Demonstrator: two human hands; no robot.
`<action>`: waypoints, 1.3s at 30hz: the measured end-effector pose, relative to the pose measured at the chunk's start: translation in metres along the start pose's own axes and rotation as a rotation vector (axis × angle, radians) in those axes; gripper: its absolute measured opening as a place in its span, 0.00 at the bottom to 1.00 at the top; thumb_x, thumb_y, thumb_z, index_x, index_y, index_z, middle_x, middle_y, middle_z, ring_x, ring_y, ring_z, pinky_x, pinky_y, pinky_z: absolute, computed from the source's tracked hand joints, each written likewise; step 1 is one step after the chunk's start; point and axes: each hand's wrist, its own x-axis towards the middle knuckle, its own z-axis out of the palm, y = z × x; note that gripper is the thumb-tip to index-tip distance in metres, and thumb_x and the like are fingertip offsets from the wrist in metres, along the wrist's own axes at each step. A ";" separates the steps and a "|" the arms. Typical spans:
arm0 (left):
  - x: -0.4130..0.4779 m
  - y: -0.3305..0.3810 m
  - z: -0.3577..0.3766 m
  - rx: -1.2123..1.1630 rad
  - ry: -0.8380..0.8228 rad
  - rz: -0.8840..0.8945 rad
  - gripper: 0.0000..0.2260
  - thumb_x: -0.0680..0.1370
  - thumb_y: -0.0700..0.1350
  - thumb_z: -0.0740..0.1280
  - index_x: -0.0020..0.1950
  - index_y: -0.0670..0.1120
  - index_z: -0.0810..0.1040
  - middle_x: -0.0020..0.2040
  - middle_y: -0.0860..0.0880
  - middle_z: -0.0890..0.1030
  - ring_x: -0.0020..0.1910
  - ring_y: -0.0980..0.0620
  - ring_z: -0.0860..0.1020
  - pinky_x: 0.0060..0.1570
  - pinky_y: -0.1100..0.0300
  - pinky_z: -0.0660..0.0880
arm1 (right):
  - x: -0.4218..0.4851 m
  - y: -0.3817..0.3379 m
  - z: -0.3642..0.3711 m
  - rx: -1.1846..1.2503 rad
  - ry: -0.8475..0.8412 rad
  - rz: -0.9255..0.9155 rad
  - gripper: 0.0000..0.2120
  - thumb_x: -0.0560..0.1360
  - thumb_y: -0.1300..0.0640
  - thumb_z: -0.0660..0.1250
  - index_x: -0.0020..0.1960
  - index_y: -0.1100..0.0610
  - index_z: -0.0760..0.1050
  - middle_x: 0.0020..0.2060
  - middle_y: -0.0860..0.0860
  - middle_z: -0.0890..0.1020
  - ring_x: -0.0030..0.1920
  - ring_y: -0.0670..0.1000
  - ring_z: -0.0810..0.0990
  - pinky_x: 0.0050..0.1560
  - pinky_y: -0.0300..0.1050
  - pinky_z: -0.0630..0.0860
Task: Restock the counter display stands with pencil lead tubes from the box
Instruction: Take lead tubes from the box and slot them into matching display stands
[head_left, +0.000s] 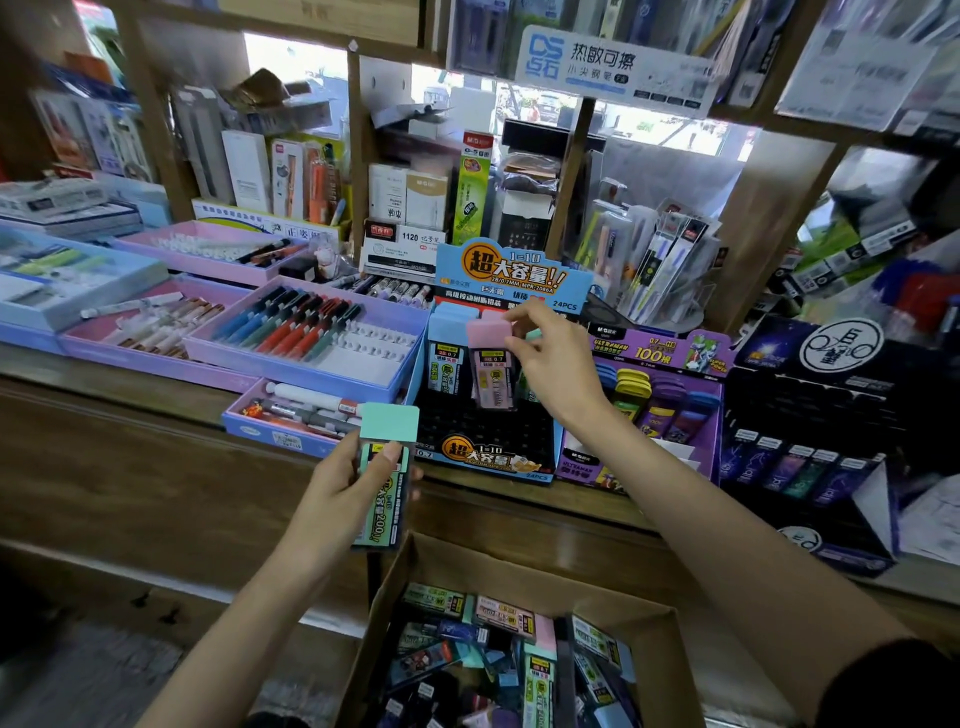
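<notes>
A blue counter display stand (488, 457) with a black slotted face stands on the wooden counter. A blue-capped lead tube (448, 358) sits in its top row. My right hand (556, 358) pinches the pink cap of a pink-capped lead tube (491, 369) held against the stand's upper row, beside the blue one. My left hand (348, 499) grips a green-capped lead tube (387, 467) upright in front of the counter edge. Below, an open cardboard box (395, 582) holds several loose lead tubes.
A purple display stand (660, 410) with several coloured tubes stands right of the blue one, and a black display (821, 415) further right. Pink and blue pen trays (306, 332) fill the counter's left. Shelves of stationery rise behind.
</notes>
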 end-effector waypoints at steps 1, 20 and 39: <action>0.000 0.000 0.000 -0.002 -0.002 -0.003 0.07 0.79 0.45 0.60 0.54 0.48 0.76 0.40 0.51 0.84 0.35 0.56 0.82 0.30 0.67 0.76 | 0.000 -0.001 0.000 -0.017 -0.014 -0.025 0.08 0.75 0.64 0.67 0.53 0.56 0.76 0.41 0.48 0.76 0.41 0.51 0.79 0.37 0.36 0.69; 0.006 0.009 0.021 -0.011 -0.046 0.025 0.07 0.80 0.43 0.60 0.54 0.43 0.75 0.37 0.49 0.83 0.33 0.55 0.82 0.30 0.67 0.75 | -0.005 0.002 -0.009 -0.392 -0.057 -0.092 0.11 0.77 0.61 0.64 0.58 0.60 0.75 0.53 0.54 0.73 0.56 0.53 0.72 0.54 0.45 0.70; 0.074 -0.006 0.038 0.897 -0.243 0.370 0.23 0.72 0.55 0.70 0.65 0.49 0.71 0.61 0.51 0.74 0.62 0.52 0.71 0.60 0.55 0.71 | -0.005 -0.009 -0.078 0.032 0.009 0.058 0.07 0.73 0.60 0.70 0.47 0.51 0.75 0.45 0.49 0.79 0.45 0.50 0.78 0.51 0.50 0.77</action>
